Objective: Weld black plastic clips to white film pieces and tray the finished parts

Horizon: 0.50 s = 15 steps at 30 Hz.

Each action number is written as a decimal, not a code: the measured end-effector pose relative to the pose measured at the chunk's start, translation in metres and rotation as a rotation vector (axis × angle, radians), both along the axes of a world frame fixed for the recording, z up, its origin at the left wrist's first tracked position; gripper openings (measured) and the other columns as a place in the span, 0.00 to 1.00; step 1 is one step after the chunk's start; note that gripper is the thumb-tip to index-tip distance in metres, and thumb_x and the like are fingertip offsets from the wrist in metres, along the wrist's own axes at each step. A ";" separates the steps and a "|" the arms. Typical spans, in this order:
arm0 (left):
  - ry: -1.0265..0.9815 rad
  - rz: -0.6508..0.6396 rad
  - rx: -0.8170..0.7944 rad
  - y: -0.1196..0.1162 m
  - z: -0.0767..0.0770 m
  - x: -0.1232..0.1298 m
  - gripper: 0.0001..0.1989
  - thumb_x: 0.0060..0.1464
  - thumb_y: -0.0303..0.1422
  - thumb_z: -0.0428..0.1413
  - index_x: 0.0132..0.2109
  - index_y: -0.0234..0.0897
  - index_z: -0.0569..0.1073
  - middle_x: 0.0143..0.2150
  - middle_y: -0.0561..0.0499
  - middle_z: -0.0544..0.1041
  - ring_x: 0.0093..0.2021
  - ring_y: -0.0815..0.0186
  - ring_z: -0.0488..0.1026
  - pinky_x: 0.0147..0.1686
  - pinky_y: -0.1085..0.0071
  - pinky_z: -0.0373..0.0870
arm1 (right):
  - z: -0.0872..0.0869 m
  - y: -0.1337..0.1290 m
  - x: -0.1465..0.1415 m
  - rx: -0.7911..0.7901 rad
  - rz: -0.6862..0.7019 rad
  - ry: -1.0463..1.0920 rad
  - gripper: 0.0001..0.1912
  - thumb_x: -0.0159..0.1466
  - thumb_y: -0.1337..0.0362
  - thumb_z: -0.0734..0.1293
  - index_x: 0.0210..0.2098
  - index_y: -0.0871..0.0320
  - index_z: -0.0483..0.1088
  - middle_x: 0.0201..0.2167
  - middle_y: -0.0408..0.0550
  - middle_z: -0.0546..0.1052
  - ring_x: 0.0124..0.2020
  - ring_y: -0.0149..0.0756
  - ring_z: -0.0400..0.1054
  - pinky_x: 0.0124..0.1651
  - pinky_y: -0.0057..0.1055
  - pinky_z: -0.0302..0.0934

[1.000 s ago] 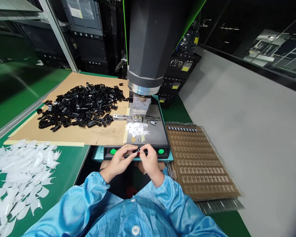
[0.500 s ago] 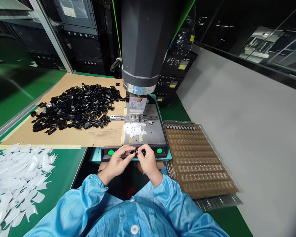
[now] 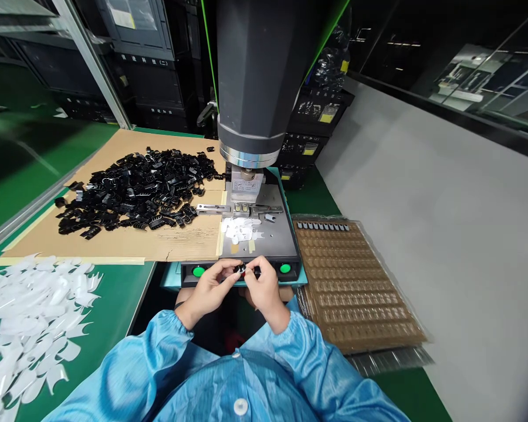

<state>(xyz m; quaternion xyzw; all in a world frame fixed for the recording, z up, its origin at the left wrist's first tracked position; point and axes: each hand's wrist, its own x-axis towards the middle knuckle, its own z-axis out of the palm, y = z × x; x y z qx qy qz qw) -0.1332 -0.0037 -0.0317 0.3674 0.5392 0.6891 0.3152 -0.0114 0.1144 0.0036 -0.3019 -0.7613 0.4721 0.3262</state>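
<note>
A small black part point(image 3: 239, 268) was held at the lower centre of the frame, just in front of the machine's front edge. It was clamped between the thumb and fingers of the left hand point(image 3: 208, 292), while the fingertips of the right hand point(image 3: 264, 286) were closed on its right side; whether anything else was pinched there could not be told. Both hands were flanked by green buttons point(image 3: 198, 271). Small white pieces point(image 3: 241, 230) were spread on the machine's metal plate point(image 3: 276, 245), at the centre. A heap of black parts point(image 3: 145, 190) was borne by cardboard point(image 3: 193, 249) at centre left, and white sheets point(image 3: 35, 319) were strewn over the green worktop point(image 3: 122, 287) at lower left. At right, the top row of a brown tray point(image 3: 349, 272) was filled with grey parts point(image 3: 323, 227).
</note>
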 end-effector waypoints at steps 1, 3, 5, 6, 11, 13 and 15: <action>-0.028 -0.006 0.008 0.000 0.000 0.001 0.17 0.65 0.38 0.65 0.58 0.40 0.79 0.50 0.44 0.83 0.50 0.59 0.81 0.54 0.63 0.79 | 0.001 -0.001 0.000 0.002 -0.003 0.001 0.03 0.63 0.62 0.65 0.33 0.53 0.70 0.30 0.43 0.78 0.31 0.38 0.73 0.37 0.33 0.66; -0.083 -0.019 0.025 0.001 0.000 0.002 0.17 0.64 0.38 0.66 0.57 0.40 0.79 0.51 0.44 0.83 0.50 0.60 0.81 0.53 0.64 0.79 | 0.004 -0.003 0.001 0.007 -0.011 0.003 0.03 0.63 0.63 0.65 0.33 0.53 0.70 0.30 0.44 0.78 0.32 0.38 0.74 0.37 0.33 0.67; -0.133 -0.021 0.041 0.001 0.000 0.002 0.17 0.63 0.38 0.67 0.57 0.40 0.79 0.52 0.44 0.83 0.49 0.61 0.81 0.52 0.65 0.79 | 0.006 -0.005 0.002 0.013 -0.016 0.004 0.02 0.64 0.63 0.65 0.34 0.53 0.70 0.30 0.44 0.79 0.32 0.38 0.74 0.38 0.33 0.67; -0.157 -0.021 0.049 0.002 0.000 0.002 0.17 0.63 0.38 0.67 0.57 0.40 0.79 0.52 0.44 0.83 0.49 0.61 0.81 0.52 0.65 0.79 | 0.007 -0.006 0.002 0.018 -0.017 0.005 0.02 0.64 0.64 0.65 0.34 0.53 0.70 0.31 0.44 0.79 0.32 0.38 0.74 0.38 0.33 0.67; -0.285 -0.060 0.079 0.003 0.001 0.001 0.18 0.63 0.37 0.68 0.58 0.40 0.78 0.46 0.47 0.82 0.43 0.65 0.80 0.48 0.68 0.81 | 0.009 -0.010 0.003 0.034 -0.010 0.015 0.02 0.65 0.64 0.66 0.34 0.53 0.70 0.32 0.45 0.79 0.33 0.39 0.75 0.39 0.34 0.68; -0.378 -0.109 0.077 0.003 0.003 0.000 0.19 0.63 0.37 0.68 0.58 0.40 0.78 0.44 0.48 0.81 0.42 0.66 0.79 0.46 0.68 0.81 | 0.010 -0.011 0.002 0.039 -0.013 0.021 0.02 0.65 0.64 0.66 0.34 0.53 0.70 0.32 0.45 0.79 0.34 0.39 0.75 0.40 0.34 0.69; -0.496 -0.168 0.063 0.002 0.006 0.000 0.19 0.63 0.36 0.68 0.58 0.40 0.78 0.43 0.49 0.80 0.42 0.66 0.79 0.47 0.68 0.81 | 0.011 -0.013 0.002 0.055 -0.016 0.026 0.02 0.65 0.64 0.66 0.35 0.53 0.70 0.33 0.45 0.79 0.35 0.39 0.75 0.41 0.35 0.69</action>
